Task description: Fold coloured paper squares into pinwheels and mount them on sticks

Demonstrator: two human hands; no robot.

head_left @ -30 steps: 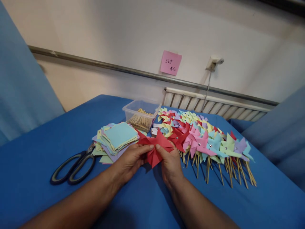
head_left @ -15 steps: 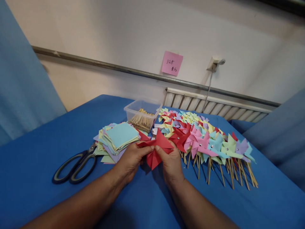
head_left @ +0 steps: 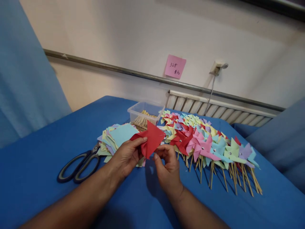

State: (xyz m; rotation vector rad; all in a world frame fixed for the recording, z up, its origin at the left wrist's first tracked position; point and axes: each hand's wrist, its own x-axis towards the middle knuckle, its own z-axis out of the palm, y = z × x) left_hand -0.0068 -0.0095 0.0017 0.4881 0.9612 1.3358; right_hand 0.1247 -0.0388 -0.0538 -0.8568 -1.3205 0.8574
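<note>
My left hand [head_left: 128, 155] pinches a red paper pinwheel [head_left: 152, 139] between thumb and fingers, above the blue tabletop. The paper stands partly turned, with several pointed blades showing. Just below its right edge is my right hand [head_left: 168, 168], its fingers curled and thumb and index tips close together. What lies between those tips, if anything, is too small to make out. Behind my left hand is a stack of coloured paper squares [head_left: 122, 135]. Dark-handled scissors [head_left: 81, 165] lie left of the stack, their blades partly under the paper.
A clear plastic box [head_left: 133, 112] of thin wooden sticks [head_left: 140, 121] stands behind the paper. Rows of pinwheels on sticks [head_left: 202, 148] cover the right side. A radiator [head_left: 190, 103], a rail [head_left: 114, 68] and a pink note [head_left: 175, 66] are at the wall.
My right hand has let go of the red pinwheel and moved down beside it. My left hand keeps hold, and the paper has turned and lifted slightly. The view has shifted a little.
</note>
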